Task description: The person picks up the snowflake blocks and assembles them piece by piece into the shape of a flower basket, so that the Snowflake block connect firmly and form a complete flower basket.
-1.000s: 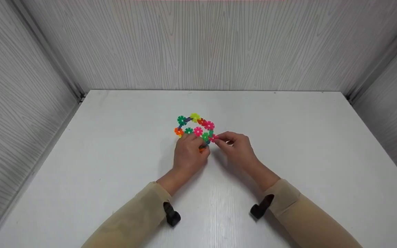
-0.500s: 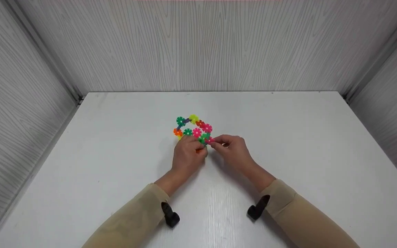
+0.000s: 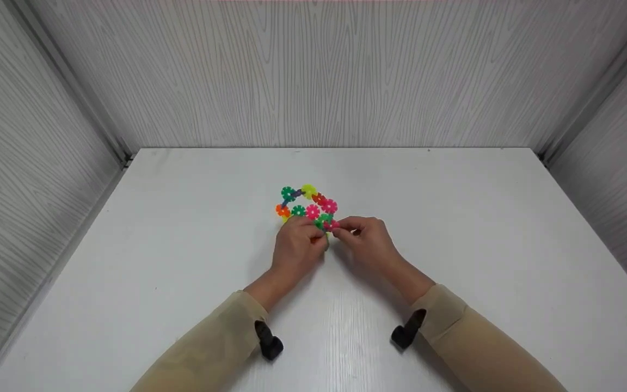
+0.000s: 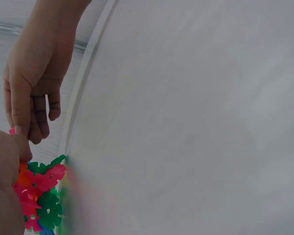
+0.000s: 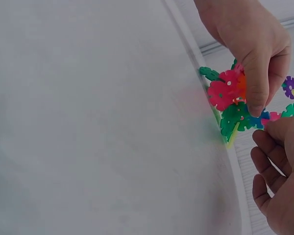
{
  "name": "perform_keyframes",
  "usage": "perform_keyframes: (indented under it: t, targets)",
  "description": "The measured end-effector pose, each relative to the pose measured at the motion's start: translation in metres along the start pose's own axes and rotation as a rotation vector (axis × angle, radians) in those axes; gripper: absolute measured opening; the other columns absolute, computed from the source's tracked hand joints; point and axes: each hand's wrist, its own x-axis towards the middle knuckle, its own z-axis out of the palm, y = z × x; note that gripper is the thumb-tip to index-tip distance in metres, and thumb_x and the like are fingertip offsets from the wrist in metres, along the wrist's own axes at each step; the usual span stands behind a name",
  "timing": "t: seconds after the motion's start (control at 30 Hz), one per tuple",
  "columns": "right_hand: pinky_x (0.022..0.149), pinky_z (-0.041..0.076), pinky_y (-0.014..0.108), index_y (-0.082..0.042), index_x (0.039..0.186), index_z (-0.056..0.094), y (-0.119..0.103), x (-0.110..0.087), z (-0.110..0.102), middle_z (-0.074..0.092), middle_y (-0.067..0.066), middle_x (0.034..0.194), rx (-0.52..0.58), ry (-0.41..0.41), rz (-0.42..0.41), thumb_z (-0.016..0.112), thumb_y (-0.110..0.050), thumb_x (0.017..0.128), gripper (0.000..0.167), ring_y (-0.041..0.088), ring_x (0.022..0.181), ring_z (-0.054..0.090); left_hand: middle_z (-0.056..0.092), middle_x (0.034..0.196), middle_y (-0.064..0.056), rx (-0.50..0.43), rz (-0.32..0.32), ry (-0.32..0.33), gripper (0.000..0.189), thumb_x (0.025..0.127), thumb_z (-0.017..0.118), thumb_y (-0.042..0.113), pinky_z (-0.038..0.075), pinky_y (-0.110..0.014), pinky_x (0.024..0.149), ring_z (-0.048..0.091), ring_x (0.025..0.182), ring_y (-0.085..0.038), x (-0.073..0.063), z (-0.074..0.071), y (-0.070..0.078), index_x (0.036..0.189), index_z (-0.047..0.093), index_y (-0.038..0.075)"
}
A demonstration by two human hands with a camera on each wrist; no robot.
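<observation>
Colourful snowflake building discs, slotted together into a ring-like structure (image 3: 312,211), stand over the middle of the white table. My left hand (image 3: 296,245) grips the near side of it, hiding some discs behind the fingers. Opposite, my right hand (image 3: 370,242) pinches a pink disc (image 3: 331,225) between thumb and forefinger at the structure's right edge. Green discs (image 4: 50,209) and pink ones (image 4: 29,196) stick out below my left hand in the left wrist view. In the right wrist view, a blue disc (image 5: 257,121) sits between the two hands' fingertips, beside the pink one.
The white tabletop (image 3: 482,228) spreads around both arms. A pale wood-grain panel (image 3: 313,71) rises along its back edge, with side panels (image 3: 36,163) to left and right. Black straps with small cameras (image 3: 271,345) sit on both sleeve cuffs.
My right hand has shifted slightly left, bringing the pink disc closer against the green discs near my left fingers. My left hand keeps its grip with little movement.
</observation>
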Motion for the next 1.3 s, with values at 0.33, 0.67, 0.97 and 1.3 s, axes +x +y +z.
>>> perform_keyframes:
  t: [0.33, 0.67, 0.97, 1.3]
  targets:
    - [0.079, 0.057, 0.029, -0.015, 0.111, 0.083, 0.002, 0.003, -0.005, 0.078, -0.004, 0.101, 0.009, -0.013, 0.01, 0.076, -0.023, 0.1, 0.015, 0.022, 0.092, 0.065, 0.073, 0.102, -0.005, 0.005, 0.02, -0.04, 0.021, 0.087, 0.09, 0.02, 0.058, -0.032, 0.095, 0.065, 0.102, -0.021, -0.002, -0.01, 0.0, 0.102, 0.084, 0.007]
    - [0.079, 0.058, 0.031, -0.017, 0.114, 0.082, 0.008, 0.0, -0.023, 0.077, -0.004, 0.105, -0.004, -0.003, 0.041, 0.075, -0.024, 0.102, 0.016, 0.023, 0.097, 0.066, 0.071, 0.108, -0.006, -0.093, 0.15, 0.115, 0.032, 0.086, 0.09, 0.018, 0.059, -0.034, 0.091, 0.064, 0.107, -0.022, -0.006, -0.035, -0.022, 0.113, 0.079, 0.006]
    - [0.08, 0.058, 0.029, -0.018, 0.119, 0.08, 0.017, -0.006, -0.047, 0.075, -0.002, 0.11, 0.016, 0.01, 0.091, 0.073, -0.027, 0.103, 0.02, 0.025, 0.102, 0.065, 0.071, 0.128, -0.009, -0.197, -0.226, -0.011, 0.035, 0.101, 0.074, 0.018, 0.05, -0.041, 0.111, 0.063, 0.124, -0.024, 0.008, -0.036, -0.03, 0.134, 0.069, 0.008]
    - [0.086, 0.059, 0.028, -0.016, 0.124, 0.077, 0.02, -0.001, -0.063, 0.075, 0.001, 0.113, 0.007, 0.019, 0.12, 0.07, -0.025, 0.105, 0.022, 0.026, 0.108, 0.067, 0.074, 0.112, 0.003, -0.322, -0.337, -0.108, 0.024, 0.103, 0.072, 0.015, 0.056, -0.032, 0.092, 0.065, 0.106, -0.015, 0.015, -0.024, -0.022, 0.127, 0.074, 0.015]
